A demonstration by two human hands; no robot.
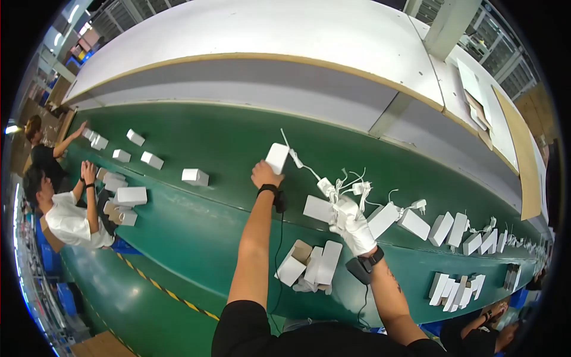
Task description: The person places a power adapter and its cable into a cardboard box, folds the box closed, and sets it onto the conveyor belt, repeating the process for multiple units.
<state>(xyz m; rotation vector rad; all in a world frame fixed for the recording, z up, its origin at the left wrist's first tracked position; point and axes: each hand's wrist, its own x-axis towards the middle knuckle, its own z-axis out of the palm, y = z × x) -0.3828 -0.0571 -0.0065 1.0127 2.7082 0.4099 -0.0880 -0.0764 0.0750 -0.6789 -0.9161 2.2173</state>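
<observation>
A black shirt is showing nearest; the left grip is clasping the near end of a white box, the gloved right grip clutching a white adapter.

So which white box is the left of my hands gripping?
The white box beside a white cable: your left hand grips it and no other.

Hidden and unclear: both hands' contact areas, picture edges, bench's right end.
Left hand covers near end of white box. Gloved right hand blends into white adapter bundle; finger outlines unclear, tangled cables uncountable. Wearer's black sleeve cut by lower edge. Co-worker at near right mostly cut off. Small white items at green bench's right end too small to tell.
</observation>
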